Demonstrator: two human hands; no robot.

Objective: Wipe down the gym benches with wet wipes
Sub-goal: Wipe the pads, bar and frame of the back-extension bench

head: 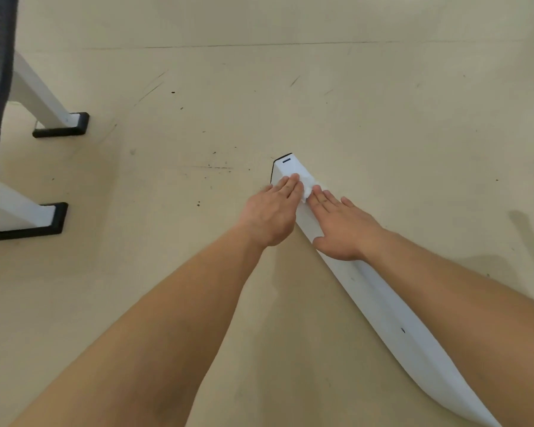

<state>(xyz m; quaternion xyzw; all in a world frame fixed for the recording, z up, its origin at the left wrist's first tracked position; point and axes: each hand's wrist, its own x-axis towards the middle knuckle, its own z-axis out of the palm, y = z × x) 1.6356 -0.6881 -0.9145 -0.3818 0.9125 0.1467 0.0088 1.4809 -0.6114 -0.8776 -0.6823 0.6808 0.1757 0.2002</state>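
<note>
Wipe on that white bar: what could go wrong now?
The wipe is only pressed under flat fingers of the left hand and right hand, not gripped, so it might slip off the narrow white bar onto the scuffed floor. It sits near the black end cap, so a forward push could run off the end.

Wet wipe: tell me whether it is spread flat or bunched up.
Bunched up: the wet wipe is a crumpled wad pressed onto the white bar by the left hand and right hand.
</note>
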